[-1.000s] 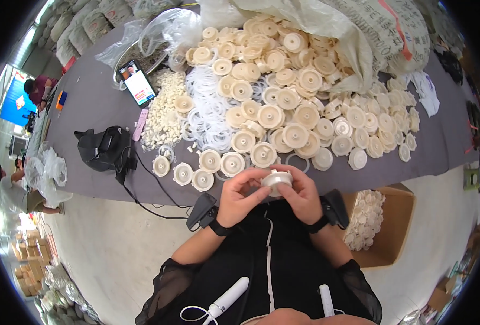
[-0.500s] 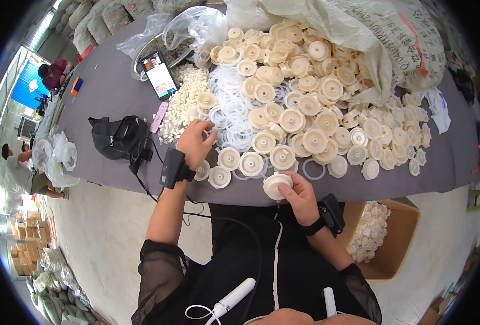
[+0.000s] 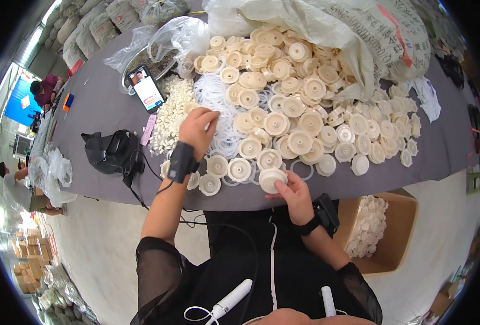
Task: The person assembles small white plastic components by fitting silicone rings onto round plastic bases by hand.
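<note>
My right hand grips a round cream plastic disc by its edge, thumb on top, just over the near edge of the table. Farther left, my left hand hovers at the border between a heap of translucent white rings and a pile of small cream pieces. Its thumb and fingertips are drawn together; whatever they may hold is too small to make out. Several loose discs lie between my hands, some on top of rings. The large heap of similar discs spreads beyond and to the right.
A lit phone leans by a clear plastic bag. A black cap and cables lie left. A woven sack stands behind the discs. Below the table, a cardboard box holds white parts. Other people are far left.
The whole view has shifted a little. Against the table, my left hand has moved right and slightly away from me over the rings. My right hand keeps the disc, now slightly farther over the table.
</note>
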